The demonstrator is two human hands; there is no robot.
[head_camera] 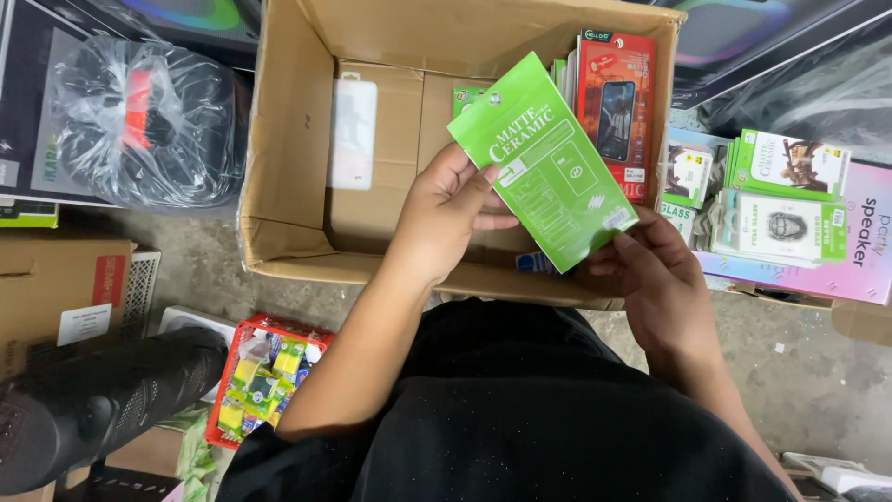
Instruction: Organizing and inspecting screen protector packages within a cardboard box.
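A flat bright green packet with white print is held tilted over an open cardboard box. My left hand grips its left edge with thumb and fingers. At the packet's lower right corner my right hand pinches it. Inside the box at the right stand a red packet showing a phone and more green packets behind it. A white flat packet lies against the box's left inner wall.
Stacks of green and white packets lie on a pink box at the right. A black speaker wrapped in clear plastic sits top left. A red basket of small items and a black object lie bottom left.
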